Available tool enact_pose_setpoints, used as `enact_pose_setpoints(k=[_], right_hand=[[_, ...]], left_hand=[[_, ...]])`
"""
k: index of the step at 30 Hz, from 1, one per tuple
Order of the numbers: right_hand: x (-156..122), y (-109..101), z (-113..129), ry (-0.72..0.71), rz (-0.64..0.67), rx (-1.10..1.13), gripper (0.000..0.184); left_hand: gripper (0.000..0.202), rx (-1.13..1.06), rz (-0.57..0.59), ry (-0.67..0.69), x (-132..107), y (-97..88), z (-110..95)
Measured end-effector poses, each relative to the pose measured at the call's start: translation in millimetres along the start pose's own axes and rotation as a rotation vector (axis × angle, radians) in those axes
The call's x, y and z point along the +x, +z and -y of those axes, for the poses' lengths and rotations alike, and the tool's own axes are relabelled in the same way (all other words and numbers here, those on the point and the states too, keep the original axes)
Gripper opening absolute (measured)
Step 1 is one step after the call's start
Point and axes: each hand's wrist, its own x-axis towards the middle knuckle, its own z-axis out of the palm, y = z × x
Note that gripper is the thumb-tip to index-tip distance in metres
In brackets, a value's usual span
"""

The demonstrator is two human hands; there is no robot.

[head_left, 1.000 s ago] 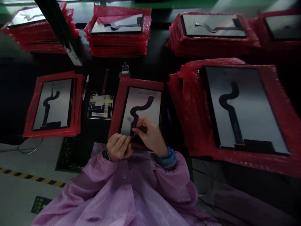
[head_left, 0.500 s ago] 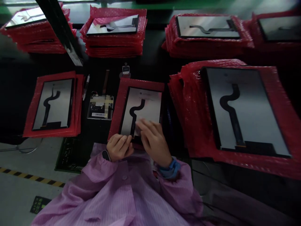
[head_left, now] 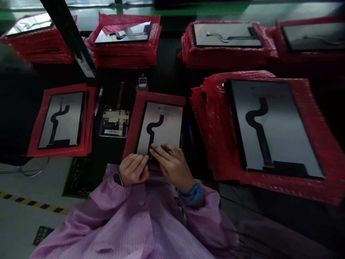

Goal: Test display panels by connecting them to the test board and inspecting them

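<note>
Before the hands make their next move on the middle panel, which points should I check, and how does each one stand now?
1. The middle panel lies flat on its red bubble wrap: ok.
2. The flex cable lies on the panel without a fold: ok.
3. The cable's lower end is seated: cannot tell, the fingertips cover it.
4. The right hand rests with its fingers flat on the panel's near edge: ok.
5. The left hand grips the near left corner: cannot tell, its fingers are curled there.
6. The stack of wrapped panels on the right is apart from the right hand: ok.
</note>
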Motion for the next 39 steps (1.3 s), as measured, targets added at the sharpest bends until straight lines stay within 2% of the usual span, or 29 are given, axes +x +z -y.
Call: enact_pose_setpoints(k=[9,17,26,33,36,39], right_hand=[[2,1,3,-0.028,0.031,-0.019,0.039],[2,-1,3,-0.023,0.052,-0.030,0.043],[2,-2,3,-0.004,0.091,-0.009,0.047],[1,0,3,-0.024,0.062,-0.003,0.041],[2,0,2,-0.043,0.050,0.019,0.039],[1,-2,-1,-0.034,0.060,0.073,0.039]], left_hand=[[0.035,-0.003,-0.014,0.068,-15,-0.8,7],[0.030,0.026,-0.024,0.080,-12,1.1,7],[0.035,-0.007,-0.022,0.072,-17,2.5,7],[0.038,-0.020,-0.026,0.061,-16,3.9,6],[0.037,-0.003,-0.013,0.061,-15,1.9,5],[0.038,0.007,0.051,0.029,-11,-3.4,0]])
